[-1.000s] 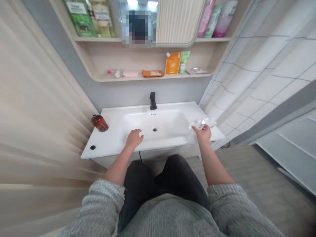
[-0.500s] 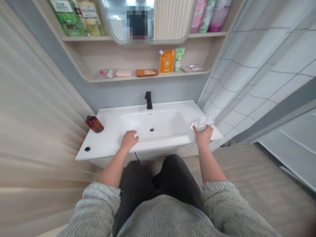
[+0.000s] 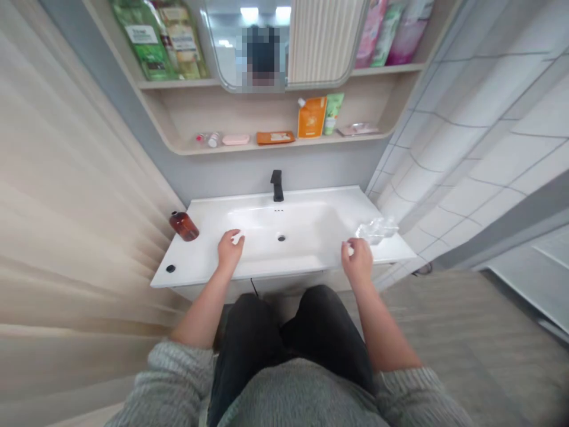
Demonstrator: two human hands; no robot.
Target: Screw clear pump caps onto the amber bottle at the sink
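My left hand [image 3: 230,251] is over the front left part of the white sink [image 3: 306,262], its fingers curved and parted from the thumb, with nothing in it. Over the front right of the basin, my right hand [image 3: 358,260] also has curved fingers, with a gap to the thumb and no object visible in it. Just beyond it, the clear plastic item [image 3: 377,230] lies on the right side of the counter, apart from the hand; its exact kind is hard to make out. A brown bottle [image 3: 184,226] without a cap lies tilted at the left, near a small black round piece [image 3: 170,268].
A black faucet [image 3: 277,185] stands behind the basin. The wall shelf [image 3: 186,145] above carries an orange pouch [image 3: 312,117], a green tube [image 3: 332,114], an orange pack [image 3: 275,137] and a pink bar-shaped item [image 3: 236,139]. A curtain [image 3: 89,196] hangs at the left.
My right hand has let go of the clear plastic item and moved left and toward me. The left hand stays over the basin's left side. The whole view has shifted slightly.
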